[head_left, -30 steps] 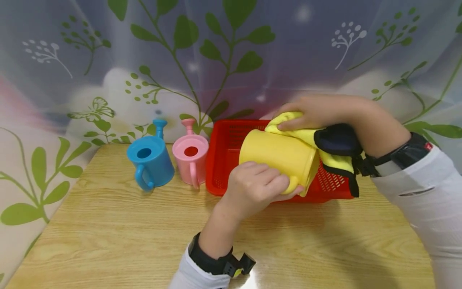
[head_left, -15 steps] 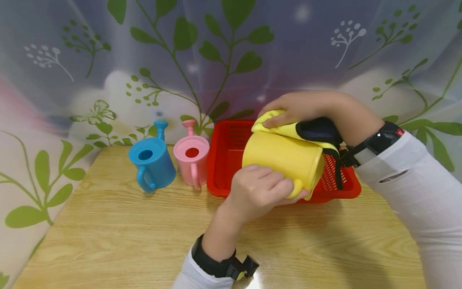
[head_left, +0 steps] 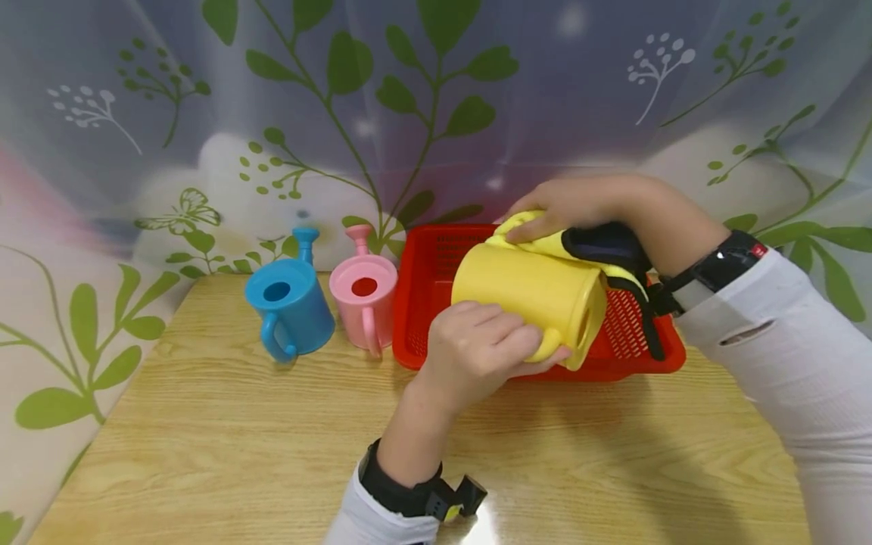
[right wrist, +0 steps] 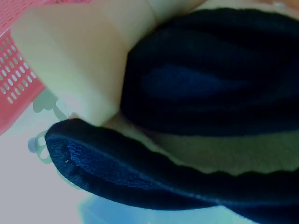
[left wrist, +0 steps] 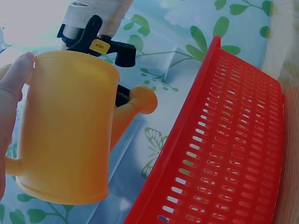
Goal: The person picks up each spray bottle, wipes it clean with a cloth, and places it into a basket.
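Observation:
A yellow toy watering can [head_left: 521, 284] is held tipped on its side over the red basket. My left hand [head_left: 470, 344] grips its handle, with the fingers wrapped through it. In the left wrist view the can's spout [left wrist: 144, 99] points away from the handle. My right hand [head_left: 568, 206] holds a bunched yellow cloth with a navy side and black trim, pressing it on the upper side of the can. Folds of this cloth [right wrist: 187, 84] fill much of the right wrist view, and its loose edge hangs toward the basket.
The red perforated basket [head_left: 415, 333] stands on the wooden table [head_left: 272, 446] below the can. To its left are a blue watering can [head_left: 300, 310] and a pink watering can [head_left: 354, 310], both upright. A patterned curtain [head_left: 545, 98] hangs behind.
The right hand has slid the cloth left along the can, then slightly back right. The watering can has shifted slightly right and back, staying in the left hand's grip.

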Motion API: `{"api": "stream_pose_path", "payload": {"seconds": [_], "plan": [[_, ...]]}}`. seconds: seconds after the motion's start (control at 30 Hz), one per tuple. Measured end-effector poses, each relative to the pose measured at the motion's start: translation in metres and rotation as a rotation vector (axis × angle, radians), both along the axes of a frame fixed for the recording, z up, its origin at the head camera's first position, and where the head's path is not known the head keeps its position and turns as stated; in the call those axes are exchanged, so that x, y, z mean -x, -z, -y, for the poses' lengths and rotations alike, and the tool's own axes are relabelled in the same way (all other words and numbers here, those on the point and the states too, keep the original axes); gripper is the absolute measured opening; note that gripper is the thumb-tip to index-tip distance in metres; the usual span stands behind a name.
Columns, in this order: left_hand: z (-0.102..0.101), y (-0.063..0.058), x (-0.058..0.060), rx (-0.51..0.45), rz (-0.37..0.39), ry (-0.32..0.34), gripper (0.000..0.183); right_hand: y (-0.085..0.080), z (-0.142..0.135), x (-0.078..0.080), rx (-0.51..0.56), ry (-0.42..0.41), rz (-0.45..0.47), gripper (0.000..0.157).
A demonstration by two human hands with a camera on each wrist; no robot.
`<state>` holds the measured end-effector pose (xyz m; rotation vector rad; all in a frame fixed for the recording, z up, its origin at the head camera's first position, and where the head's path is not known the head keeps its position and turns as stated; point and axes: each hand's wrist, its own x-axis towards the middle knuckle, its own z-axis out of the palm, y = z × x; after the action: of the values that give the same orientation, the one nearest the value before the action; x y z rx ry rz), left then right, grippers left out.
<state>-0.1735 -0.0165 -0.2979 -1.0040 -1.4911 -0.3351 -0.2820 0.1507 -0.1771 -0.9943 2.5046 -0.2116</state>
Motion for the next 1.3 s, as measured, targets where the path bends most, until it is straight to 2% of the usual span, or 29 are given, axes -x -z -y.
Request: {"api": "stream_pose_path", "payload": {"seconds": [0.2,0.43,0.73,0.8,1.03,1.3], "plan": [[0.002,0.002,0.001,-0.002,0.023,-0.019,0.036,-0.002,-0.007,-0.002,-0.043,-0.040,-0.057,0.047],[0.004,0.004,0.005,0.004,0.058,-0.039,0.039,-0.003,-0.020,-0.005,-0.023,-0.112,-0.100,0.031],[0.008,0.006,0.009,-0.001,0.080,-0.045,0.041,-0.006,-0.039,-0.013,-0.039,0.008,-0.033,0.044],[0.009,0.007,0.010,-0.005,0.084,-0.051,0.041,-0.006,-0.043,-0.014,-0.036,0.014,-0.029,0.048],[0.010,0.009,0.011,-0.014,0.104,-0.044,0.041,-0.004,-0.055,-0.020,-0.010,0.030,-0.016,0.044],[0.010,0.007,0.010,-0.020,0.098,-0.031,0.040,-0.008,-0.071,-0.026,-0.008,0.073,-0.048,0.047]]}}
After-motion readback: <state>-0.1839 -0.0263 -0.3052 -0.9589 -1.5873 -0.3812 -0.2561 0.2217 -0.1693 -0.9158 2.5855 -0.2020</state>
